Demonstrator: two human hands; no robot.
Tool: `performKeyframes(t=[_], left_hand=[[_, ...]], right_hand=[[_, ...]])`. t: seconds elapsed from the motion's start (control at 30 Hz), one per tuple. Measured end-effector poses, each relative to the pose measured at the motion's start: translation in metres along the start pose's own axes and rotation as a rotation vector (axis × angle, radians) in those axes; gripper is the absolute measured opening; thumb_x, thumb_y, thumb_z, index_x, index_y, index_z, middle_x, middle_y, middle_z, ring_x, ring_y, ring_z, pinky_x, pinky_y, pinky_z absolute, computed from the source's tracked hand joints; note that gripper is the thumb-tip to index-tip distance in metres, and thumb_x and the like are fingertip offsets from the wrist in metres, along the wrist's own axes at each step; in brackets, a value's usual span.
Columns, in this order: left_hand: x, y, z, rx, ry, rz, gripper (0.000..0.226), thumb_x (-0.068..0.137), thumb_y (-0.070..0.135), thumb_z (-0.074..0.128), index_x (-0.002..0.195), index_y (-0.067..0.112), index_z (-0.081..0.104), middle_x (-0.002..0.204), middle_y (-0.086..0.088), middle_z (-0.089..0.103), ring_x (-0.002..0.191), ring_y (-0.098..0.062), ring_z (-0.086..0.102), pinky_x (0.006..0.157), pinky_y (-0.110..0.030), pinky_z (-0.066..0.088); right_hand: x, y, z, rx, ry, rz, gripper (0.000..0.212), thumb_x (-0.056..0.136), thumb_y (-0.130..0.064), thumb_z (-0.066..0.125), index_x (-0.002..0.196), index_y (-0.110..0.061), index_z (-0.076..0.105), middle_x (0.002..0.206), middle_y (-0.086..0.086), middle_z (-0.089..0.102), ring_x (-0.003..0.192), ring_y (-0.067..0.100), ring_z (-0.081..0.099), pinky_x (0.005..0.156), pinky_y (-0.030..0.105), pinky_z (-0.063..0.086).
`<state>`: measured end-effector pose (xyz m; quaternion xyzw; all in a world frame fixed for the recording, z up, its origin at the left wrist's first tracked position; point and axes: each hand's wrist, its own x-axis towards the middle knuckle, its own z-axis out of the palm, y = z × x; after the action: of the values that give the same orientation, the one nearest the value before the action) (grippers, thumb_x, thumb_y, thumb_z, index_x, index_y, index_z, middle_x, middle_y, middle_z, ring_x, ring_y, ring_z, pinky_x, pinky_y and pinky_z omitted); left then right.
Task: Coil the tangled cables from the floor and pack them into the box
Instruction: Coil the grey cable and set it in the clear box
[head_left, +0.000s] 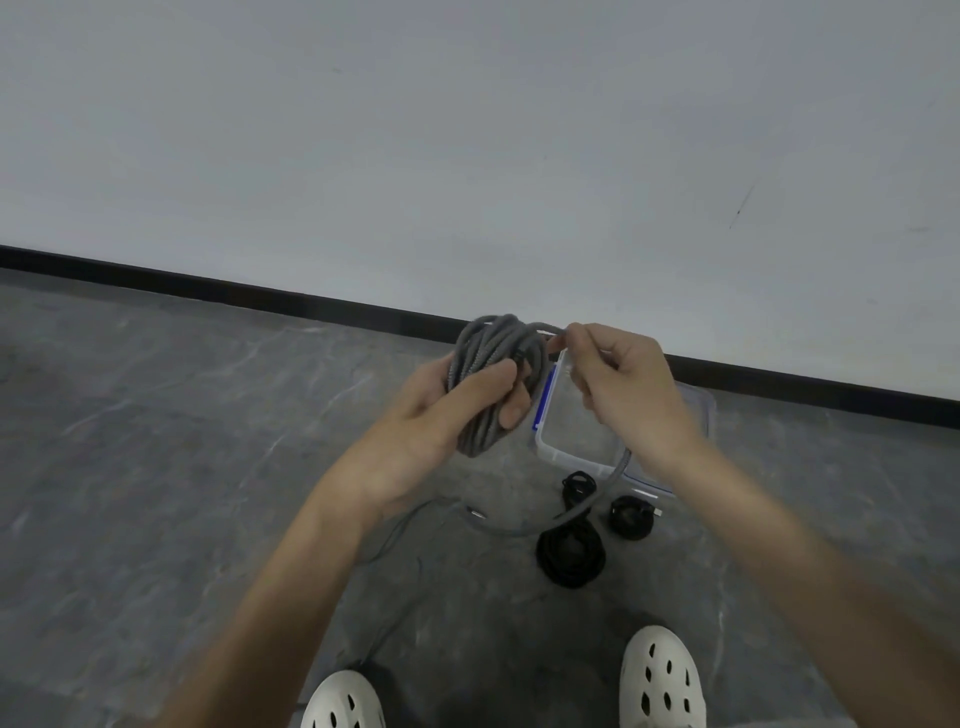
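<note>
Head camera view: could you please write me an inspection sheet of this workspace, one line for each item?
Surface: grey mottled floor.
Job's things: grey cable coil held above the floor; clear plastic box on the floor near the wall, no cable seen in its visible part; three black coiled cables on the floor before it.
Clutter: nothing seen.
Grippers: left hand grips the coil; right hand pinches the loose grey tail at the coil's top.
Cables: the tail hangs from the right hand to the floor, not yet wound.
Surroundings: pale wall, black baseboard, two white shoes at the bottom edge.
</note>
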<state>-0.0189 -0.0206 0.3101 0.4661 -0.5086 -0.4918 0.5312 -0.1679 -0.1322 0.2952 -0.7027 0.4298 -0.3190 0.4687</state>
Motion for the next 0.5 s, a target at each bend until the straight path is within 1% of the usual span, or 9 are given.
performKeyframes(t=[0.1,0.17,0.2,0.23,0.3,0.33,0.43,0.47,0.5], left_hand=[[0.002,0.001,0.003,-0.194,0.098,0.025,0.027,0.099,0.029,0.045,0.076,0.019,0.054,0.068,0.008,0.05,0.068,-0.006,0.047,0.068,-0.015,0.042],[0.003,0.001,0.003,-0.277,0.127,0.034,0.024,0.098,0.029,0.043,0.08,0.016,0.052,0.069,0.009,0.05,0.069,-0.005,0.047,0.069,-0.015,0.043],[0.003,0.001,0.003,-0.309,0.14,0.039,0.023,0.098,0.028,0.043,0.081,0.016,0.051,0.069,0.009,0.05,0.069,-0.005,0.047,0.069,-0.015,0.043],[0.002,0.002,0.002,-0.342,0.157,0.042,0.021,0.098,0.027,0.042,0.083,0.015,0.051,0.07,0.009,0.05,0.07,-0.005,0.048,0.07,-0.015,0.044],[0.003,0.002,0.0,-0.415,0.189,0.04,0.018,0.098,0.027,0.043,0.09,0.014,0.052,0.07,0.01,0.05,0.072,-0.005,0.049,0.073,-0.015,0.044],[0.003,0.002,-0.001,-0.459,0.197,0.032,0.017,0.097,0.029,0.045,0.093,0.014,0.053,0.069,0.01,0.05,0.072,-0.005,0.049,0.074,-0.015,0.045],[0.003,0.003,-0.003,-0.612,0.215,-0.006,0.016,0.093,0.031,0.049,0.094,0.018,0.058,0.065,0.012,0.049,0.071,-0.005,0.05,0.077,-0.016,0.045],[0.003,0.003,-0.004,-0.641,0.222,-0.015,0.015,0.092,0.031,0.051,0.091,0.019,0.059,0.063,0.012,0.049,0.069,-0.005,0.05,0.077,-0.016,0.045],[0.003,0.003,-0.004,-0.649,0.238,-0.025,0.013,0.091,0.03,0.052,0.086,0.019,0.059,0.061,0.012,0.047,0.067,-0.005,0.05,0.075,-0.016,0.046]], right_hand=[[-0.009,0.0,0.012,-0.187,0.018,-0.116,0.034,0.102,-0.028,0.042,0.088,-0.015,0.069,0.051,-0.016,0.051,0.053,0.002,0.044,0.058,0.025,0.037],[-0.017,-0.003,0.02,-0.185,-0.003,-0.159,0.032,0.103,-0.025,0.039,0.088,-0.016,0.066,0.054,-0.011,0.049,0.054,0.005,0.044,0.059,0.032,0.039],[-0.02,-0.003,0.023,-0.194,-0.024,-0.169,0.029,0.103,-0.024,0.039,0.093,-0.018,0.065,0.058,-0.011,0.051,0.056,0.006,0.046,0.061,0.034,0.042],[-0.022,-0.004,0.026,-0.233,-0.056,-0.171,0.028,0.104,-0.022,0.037,0.107,-0.018,0.064,0.065,-0.009,0.056,0.06,0.009,0.053,0.065,0.036,0.046],[-0.027,-0.004,0.031,-0.335,-0.141,-0.18,0.037,0.105,-0.022,0.032,0.137,-0.015,0.047,0.075,0.003,0.064,0.068,0.023,0.061,0.072,0.045,0.05],[-0.03,-0.004,0.033,-0.374,-0.168,-0.189,0.041,0.105,-0.022,0.031,0.145,-0.015,0.037,0.075,0.008,0.064,0.066,0.027,0.061,0.07,0.048,0.05],[-0.037,-0.006,0.037,-0.49,-0.176,-0.224,0.054,0.104,-0.025,0.033,0.153,-0.013,0.015,0.065,0.004,0.056,0.059,0.023,0.057,0.06,0.046,0.05],[-0.038,-0.006,0.037,-0.512,-0.175,-0.236,0.056,0.104,-0.026,0.032,0.153,-0.013,0.01,0.064,0.003,0.054,0.059,0.023,0.056,0.059,0.045,0.049],[-0.038,-0.007,0.036,-0.499,-0.175,-0.246,0.056,0.104,-0.028,0.031,0.153,-0.013,0.009,0.064,0.004,0.055,0.059,0.023,0.056,0.059,0.044,0.049]])
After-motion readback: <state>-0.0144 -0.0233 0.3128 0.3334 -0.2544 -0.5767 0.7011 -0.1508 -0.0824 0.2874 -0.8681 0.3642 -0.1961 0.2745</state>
